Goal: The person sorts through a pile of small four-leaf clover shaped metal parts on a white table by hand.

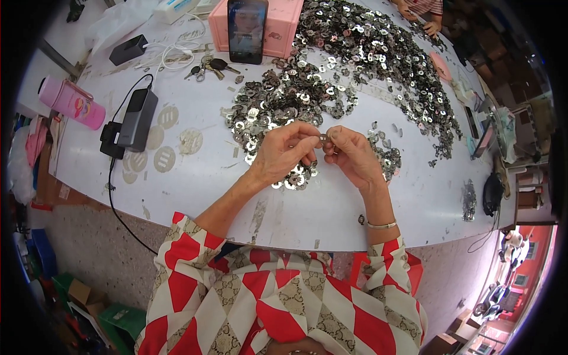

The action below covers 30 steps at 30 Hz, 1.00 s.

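Observation:
My left hand (289, 148) and my right hand (354, 155) meet over the white table, fingertips pinched close together. Between them is a small round metal piece (323, 138), gripped by both hands; its exact shape is partly covered by my fingers. Behind and beneath my hands spreads a pile of small shiny ring-like metal pieces (269, 105). A smaller cluster of the same pieces (387, 157) lies beside my right wrist, and some show under my left fingers.
A phone (247, 32) leans on a pink box (284, 29) at the back. Keys (216, 64), a dark power bank (139, 118) with cables and a pink bottle (74, 103) stand left. A larger metal heap (378, 47) fills the back right, near another person's hand (433, 26).

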{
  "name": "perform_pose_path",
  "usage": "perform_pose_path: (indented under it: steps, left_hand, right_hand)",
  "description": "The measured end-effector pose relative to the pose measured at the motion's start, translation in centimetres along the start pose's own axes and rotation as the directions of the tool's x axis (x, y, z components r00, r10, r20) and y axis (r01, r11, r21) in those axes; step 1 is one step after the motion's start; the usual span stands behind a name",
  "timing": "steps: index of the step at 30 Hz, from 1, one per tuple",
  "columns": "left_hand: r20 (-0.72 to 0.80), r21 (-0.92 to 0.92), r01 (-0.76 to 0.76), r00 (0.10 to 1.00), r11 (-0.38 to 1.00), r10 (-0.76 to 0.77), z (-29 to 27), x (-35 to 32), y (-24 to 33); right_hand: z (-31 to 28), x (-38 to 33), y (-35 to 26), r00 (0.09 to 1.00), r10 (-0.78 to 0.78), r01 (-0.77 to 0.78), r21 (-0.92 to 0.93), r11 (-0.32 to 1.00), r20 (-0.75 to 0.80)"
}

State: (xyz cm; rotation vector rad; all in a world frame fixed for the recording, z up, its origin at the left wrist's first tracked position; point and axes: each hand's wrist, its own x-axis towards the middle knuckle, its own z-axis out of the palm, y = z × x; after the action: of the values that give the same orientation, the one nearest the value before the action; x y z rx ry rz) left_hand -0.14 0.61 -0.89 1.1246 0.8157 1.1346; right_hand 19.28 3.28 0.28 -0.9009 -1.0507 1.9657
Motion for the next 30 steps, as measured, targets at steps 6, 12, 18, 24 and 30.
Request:
perform_pose_path:
  steps: [6,12,18,24,30]
  left_hand:
    - [0.002,0.032,0.081,0.997,0.996,-0.081,0.0,0.0,0.3]
    - [-0.019,0.063,0.048,0.999,0.997,-0.047,0.3,-0.1,-0.2]
    - [-0.149,0.104,0.004,0.989,0.995,0.012,-0.6,0.3,0.0]
    - [-0.120,0.112,0.007,0.993,0.994,0.006,-0.6,0.4,-0.4]
    - [-0.135,0.162,-0.020,0.990,0.987,0.042,-0.4,0.3,-0.3]
  right_hand:
    - [0.6,-0.3,-0.3,0.980,-0.185,0.145,-0.383,0.912,-0.070]
    - [0.7,-0.7,-0.2,0.934,-0.358,0.281,-0.622,0.731,0.001]
    - [-3.0,-1.8,-2.5,0.718,-0.689,-0.033,-0.984,-0.174,0.098]
    - [-1.0,-0.6,-0.2,0.755,-0.614,0.134,-0.970,-0.202,0.232]
    - [-1.1,0.7,1.5,0.742,-0.629,0.128,-0.970,-0.207,0.232]
